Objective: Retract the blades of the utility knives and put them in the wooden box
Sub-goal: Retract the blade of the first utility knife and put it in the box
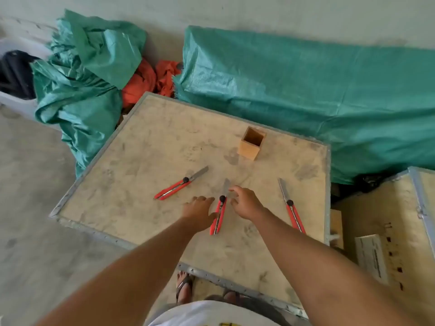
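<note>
Left hand: fingers loosely spread, thumb side against or just touching the red handle of the middle knife; nothing gripped yet. Right hand: fingers spread and curved, tips hovering beside the knife's blade and black slider knob; cannot tell whether any fingertip touches the blade. Both hands flank this 1 knife.

Middle knife: lies flat on the crate top, blade fully out, tip pointing away from the person toward the wooden box.

Left knife: flat, blade out, well apart from the hands. Right knife: flat, blade out, near the crate's right edge. 3 knives total, 0 retracted.

Wooden box: upright, open top, appears empty, toward the far side of the crate top, apart from all knives.

Step in hand, by my reading: pick-up of knife 1 of 3; task at its start.

Next move calls for: closing 1 hand on the red handle, keeping fingers off the exposed edge, then a thumb on the black slider to draw the blade in before carrying it to the box.
</note>
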Action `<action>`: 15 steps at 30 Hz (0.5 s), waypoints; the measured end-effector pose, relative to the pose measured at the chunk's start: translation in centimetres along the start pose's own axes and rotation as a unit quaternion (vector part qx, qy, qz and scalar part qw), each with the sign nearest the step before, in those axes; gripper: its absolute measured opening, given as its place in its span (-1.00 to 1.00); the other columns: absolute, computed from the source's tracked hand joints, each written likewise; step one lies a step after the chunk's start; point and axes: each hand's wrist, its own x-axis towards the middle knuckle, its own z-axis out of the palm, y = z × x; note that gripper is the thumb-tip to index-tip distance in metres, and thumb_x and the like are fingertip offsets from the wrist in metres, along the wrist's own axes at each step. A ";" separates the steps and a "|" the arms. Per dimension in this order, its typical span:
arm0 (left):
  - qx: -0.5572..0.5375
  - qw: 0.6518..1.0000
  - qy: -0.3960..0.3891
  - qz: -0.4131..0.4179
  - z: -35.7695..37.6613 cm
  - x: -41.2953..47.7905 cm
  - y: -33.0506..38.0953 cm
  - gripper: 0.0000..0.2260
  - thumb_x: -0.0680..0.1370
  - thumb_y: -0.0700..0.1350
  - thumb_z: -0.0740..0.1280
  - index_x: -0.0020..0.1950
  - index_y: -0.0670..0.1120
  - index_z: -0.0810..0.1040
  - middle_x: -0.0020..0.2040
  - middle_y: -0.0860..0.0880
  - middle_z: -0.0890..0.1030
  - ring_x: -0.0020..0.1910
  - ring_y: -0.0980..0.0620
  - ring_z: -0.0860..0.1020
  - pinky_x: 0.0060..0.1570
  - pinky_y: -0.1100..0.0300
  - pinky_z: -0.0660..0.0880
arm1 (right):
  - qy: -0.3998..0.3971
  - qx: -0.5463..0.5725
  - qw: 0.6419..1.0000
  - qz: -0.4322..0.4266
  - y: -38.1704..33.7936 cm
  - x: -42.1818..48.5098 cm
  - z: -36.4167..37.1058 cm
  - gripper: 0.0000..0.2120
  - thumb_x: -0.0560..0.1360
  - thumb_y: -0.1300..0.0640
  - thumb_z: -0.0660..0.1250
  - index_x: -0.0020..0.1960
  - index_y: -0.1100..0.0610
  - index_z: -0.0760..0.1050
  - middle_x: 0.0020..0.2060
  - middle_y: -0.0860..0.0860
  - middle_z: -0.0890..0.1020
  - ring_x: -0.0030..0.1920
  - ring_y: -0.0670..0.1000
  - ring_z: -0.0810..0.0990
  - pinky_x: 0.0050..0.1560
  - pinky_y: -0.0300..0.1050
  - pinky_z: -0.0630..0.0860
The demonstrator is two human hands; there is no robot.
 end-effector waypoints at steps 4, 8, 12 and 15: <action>-0.094 0.994 -0.011 -0.047 2.2 -0.9 0.6 -0.56 0.55 0.06 0.28 0.44 0.09 0.40 0.23 -0.09 0.56 0.21 -0.15 0.54 0.11 0.00 0.54 | -0.022 0.014 1.000 0.016 0.2 0.2 2.6 -0.58 0.60 0.17 0.36 0.44 0.14 0.46 0.22 0.21 0.64 0.25 0.22 0.60 0.15 -0.11 0.46; -0.160 0.985 0.003 -0.068 3.8 -1.3 1.2 -0.71 0.55 -0.07 0.25 0.24 0.08 0.58 0.04 -0.10 0.55 -0.04 -0.16 0.61 -0.09 0.07 0.57 | -0.006 0.051 0.998 0.047 -0.4 1.0 4.2 -0.56 0.61 0.18 0.34 0.48 0.13 0.44 0.24 0.19 0.62 0.26 0.18 0.59 0.26 -0.05 0.49; -0.210 0.973 0.027 -0.088 5.3 -1.2 1.0 -0.71 0.51 -0.16 0.30 0.18 0.05 0.65 0.00 -0.07 0.58 -0.07 -0.11 0.61 -0.13 0.12 0.54 | 0.028 0.095 0.992 0.079 -0.5 1.5 5.0 -0.68 0.58 0.19 0.38 0.33 0.13 0.56 0.14 0.15 0.68 0.17 0.15 0.64 0.15 -0.15 0.47; -0.236 0.966 0.053 -0.095 6.0 -1.3 1.0 -0.73 0.51 -0.17 0.31 0.16 -0.01 0.68 -0.02 -0.08 0.61 -0.08 -0.11 0.61 -0.15 0.12 0.53 | 0.051 0.140 0.983 0.108 -0.3 1.6 5.4 -0.79 0.56 0.23 0.39 0.19 0.15 0.60 0.08 0.11 0.70 0.12 0.12 0.66 0.11 -0.18 0.49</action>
